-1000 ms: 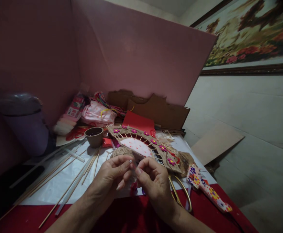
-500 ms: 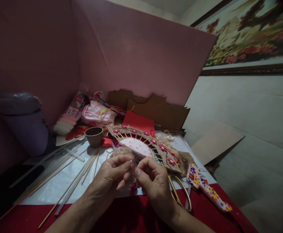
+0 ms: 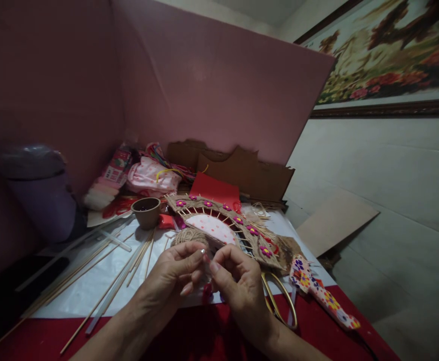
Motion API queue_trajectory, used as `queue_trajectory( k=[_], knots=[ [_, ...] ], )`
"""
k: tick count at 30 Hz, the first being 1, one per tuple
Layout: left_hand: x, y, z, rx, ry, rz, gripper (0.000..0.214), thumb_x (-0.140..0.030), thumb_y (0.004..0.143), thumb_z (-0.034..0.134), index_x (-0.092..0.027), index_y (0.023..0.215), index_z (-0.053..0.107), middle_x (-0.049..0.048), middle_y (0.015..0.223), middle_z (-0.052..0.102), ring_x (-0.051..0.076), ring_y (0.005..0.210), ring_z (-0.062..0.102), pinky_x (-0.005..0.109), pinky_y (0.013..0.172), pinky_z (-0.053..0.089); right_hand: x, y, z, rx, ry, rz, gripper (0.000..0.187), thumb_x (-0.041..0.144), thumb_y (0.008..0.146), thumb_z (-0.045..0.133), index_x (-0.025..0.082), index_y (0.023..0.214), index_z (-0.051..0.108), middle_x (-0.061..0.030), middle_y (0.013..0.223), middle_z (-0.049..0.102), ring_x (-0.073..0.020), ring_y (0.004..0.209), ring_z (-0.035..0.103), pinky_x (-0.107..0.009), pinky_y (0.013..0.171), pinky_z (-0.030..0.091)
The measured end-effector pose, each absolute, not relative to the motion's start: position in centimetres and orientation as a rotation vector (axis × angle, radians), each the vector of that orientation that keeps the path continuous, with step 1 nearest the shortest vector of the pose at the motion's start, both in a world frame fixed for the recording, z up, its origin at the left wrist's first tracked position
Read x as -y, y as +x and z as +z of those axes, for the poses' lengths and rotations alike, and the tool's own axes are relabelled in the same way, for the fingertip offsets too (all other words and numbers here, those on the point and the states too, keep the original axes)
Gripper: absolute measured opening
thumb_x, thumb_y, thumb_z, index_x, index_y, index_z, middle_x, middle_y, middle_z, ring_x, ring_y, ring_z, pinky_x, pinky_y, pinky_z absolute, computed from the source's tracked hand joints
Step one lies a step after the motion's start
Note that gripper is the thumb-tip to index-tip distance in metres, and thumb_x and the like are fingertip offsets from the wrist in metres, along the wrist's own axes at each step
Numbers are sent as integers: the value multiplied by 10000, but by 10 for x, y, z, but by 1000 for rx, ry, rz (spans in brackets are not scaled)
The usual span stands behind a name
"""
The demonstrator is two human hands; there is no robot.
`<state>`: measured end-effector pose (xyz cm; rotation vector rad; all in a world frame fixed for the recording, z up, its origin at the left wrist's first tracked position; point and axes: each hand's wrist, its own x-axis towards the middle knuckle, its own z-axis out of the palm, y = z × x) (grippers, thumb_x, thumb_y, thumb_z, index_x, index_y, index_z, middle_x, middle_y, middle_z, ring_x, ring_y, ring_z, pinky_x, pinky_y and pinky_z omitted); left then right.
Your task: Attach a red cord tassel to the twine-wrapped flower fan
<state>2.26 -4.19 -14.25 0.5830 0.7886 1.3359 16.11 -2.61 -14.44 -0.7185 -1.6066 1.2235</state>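
Note:
Over the table's front part, my left hand (image 3: pixel 177 268) pinches a tiny shiny piece (image 3: pixel 203 251) between thumb and forefinger. My right hand (image 3: pixel 236 283) is closed beside it, thumb against forefinger, at the reddish lower end of that piece; its kind is too small to tell. Just behind the hands lies a ball of twine (image 3: pixel 189 235), partly covered. A fan-shaped piece (image 3: pixel 211 226) of sticks, twine and pink dotted cloth, with magenta flowers along its curve, rests beyond them. Gold-handled scissors (image 3: pixel 292 308) lie right of my right hand.
At right lies a flower-patterned glue gun (image 3: pixel 322 291). Thin sticks (image 3: pixel 102 303) and clear glue sticks (image 3: pixel 108 293) spread across the left. A dark-filled cup (image 3: pixel 146 215), dotted cloth (image 3: pixel 149 175), red sheet (image 3: pixel 215 188) and torn cardboard (image 3: pixel 249 173) stand behind. A purple bin (image 3: pixel 42 200) is far left.
The shiny piece between my fingertips shows a little more clearly, with a slight shift of the fingers. Everything else stays in place.

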Motion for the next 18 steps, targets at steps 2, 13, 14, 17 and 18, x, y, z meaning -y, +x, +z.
queue_trajectory(
  k=[2,13,14,17,18],
  knots=[
    [42,23,-144,-776,602,1325,238,-263,608,809,-141,745,656,-43,483,528,19,353,371,134,328,187,26,161,-144,1608,-715,1223,224,350,829,562,175,706,499,23,569,507,-87,479,409,-218,451,325],
    [40,22,-146,-772,609,1371,257,-236,569,829,-142,743,663,-9,578,595,26,389,411,144,349,220,26,160,-143,1601,-716,1258,233,368,827,564,174,715,502,24,563,502,-99,477,457,-229,462,356],
    [40,22,-146,-778,605,1377,257,-230,566,829,-144,744,665,-5,591,603,29,398,422,146,352,225,25,160,-143,1600,-713,1259,233,367,829,563,173,715,503,23,560,510,-95,469,448,-224,453,350],
    [40,23,-145,-804,597,1385,248,-221,569,828,-146,740,664,-6,602,606,32,410,440,145,355,235,25,160,-143,1600,-716,1244,230,364,828,564,173,714,504,15,564,532,-93,468,447,-216,442,341],
    [41,23,-144,-809,597,1380,249,-224,568,828,-146,737,662,-13,586,596,32,405,440,143,351,231,25,160,-143,1604,-717,1238,230,364,829,563,173,714,505,14,565,534,-94,471,453,-216,442,342]
  ],
)
